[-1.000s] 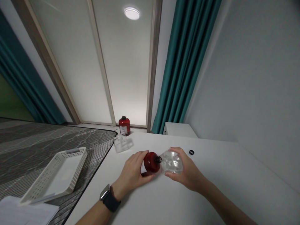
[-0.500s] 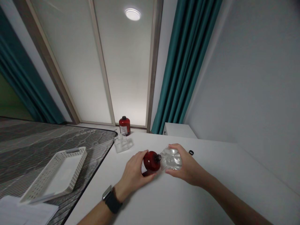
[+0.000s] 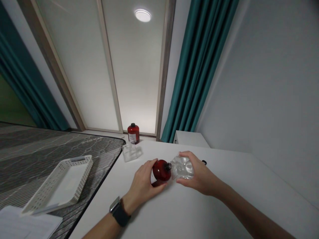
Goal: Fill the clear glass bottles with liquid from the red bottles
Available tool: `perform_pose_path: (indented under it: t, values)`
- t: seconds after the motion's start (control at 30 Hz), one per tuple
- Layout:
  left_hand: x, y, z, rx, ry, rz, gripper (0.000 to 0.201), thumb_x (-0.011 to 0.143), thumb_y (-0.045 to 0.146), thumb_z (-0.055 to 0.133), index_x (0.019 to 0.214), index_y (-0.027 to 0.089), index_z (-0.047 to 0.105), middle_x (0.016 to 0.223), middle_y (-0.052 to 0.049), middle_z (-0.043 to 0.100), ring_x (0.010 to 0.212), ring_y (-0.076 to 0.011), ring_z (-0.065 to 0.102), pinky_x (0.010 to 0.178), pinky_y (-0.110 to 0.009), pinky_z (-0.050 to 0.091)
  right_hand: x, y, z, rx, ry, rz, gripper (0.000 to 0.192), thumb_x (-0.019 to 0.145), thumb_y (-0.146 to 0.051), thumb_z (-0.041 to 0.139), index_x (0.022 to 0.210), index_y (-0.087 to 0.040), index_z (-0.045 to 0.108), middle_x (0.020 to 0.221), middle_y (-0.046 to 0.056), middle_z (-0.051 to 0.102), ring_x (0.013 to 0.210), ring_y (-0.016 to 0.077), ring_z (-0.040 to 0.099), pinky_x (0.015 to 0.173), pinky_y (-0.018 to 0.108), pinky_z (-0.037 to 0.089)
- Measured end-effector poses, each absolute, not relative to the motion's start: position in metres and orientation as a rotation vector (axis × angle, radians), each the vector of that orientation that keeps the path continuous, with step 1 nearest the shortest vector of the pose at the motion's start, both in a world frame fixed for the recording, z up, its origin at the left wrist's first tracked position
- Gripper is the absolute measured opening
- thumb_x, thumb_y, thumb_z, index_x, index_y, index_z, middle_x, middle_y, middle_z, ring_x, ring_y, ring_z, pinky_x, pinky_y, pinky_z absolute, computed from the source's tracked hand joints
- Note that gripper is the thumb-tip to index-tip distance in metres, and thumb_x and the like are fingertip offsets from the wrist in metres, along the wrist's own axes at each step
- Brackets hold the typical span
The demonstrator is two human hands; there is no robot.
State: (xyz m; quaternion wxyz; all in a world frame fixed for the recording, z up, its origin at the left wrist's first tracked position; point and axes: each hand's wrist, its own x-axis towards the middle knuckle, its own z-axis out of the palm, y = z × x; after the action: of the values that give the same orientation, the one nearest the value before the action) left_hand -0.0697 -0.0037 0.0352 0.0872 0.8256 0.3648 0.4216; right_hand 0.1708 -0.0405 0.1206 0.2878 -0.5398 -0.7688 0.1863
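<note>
Red bottle (image 3: 161, 170) wrapped by the left hand's (image 3: 142, 182) fingers, clear bottle (image 3: 183, 168) gripped between the right hand's (image 3: 201, 176) thumb and fingers: their necks meet over the white table (image 3: 174, 214), contact unclear. Pouring seems the step, direction uncertain; it likely calls for steady, aligned mouths. Beyond lie a black ring (image 3: 204, 162), a clear container (image 3: 130, 153) and a capped red bottle (image 3: 133, 133); leftward, a white basket (image 3: 84, 179); behind, teal curtains (image 3: 201, 63) and frosted panels (image 3: 138, 73).
</note>
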Motion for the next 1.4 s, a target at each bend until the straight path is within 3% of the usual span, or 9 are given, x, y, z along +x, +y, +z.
perform_pose_path:
  t: [1.4]
  values:
    - [-0.0676,-0.0069,0.0401,2.355,1.104,1.243,0.07,0.073,0.03,0.08,0.132,0.019,0.044,0.121,-0.015,0.067,0.108,-0.0321,0.068,0.092,-0.048,0.058,0.1701,-0.0349,0.129,-1.391,-2.151,0.459,0.069,0.072,-0.029,0.08,0.132,-0.021,0.047,0.133,0.015,0.058,0.127,0.032,0.056,0.108,0.05,0.046]
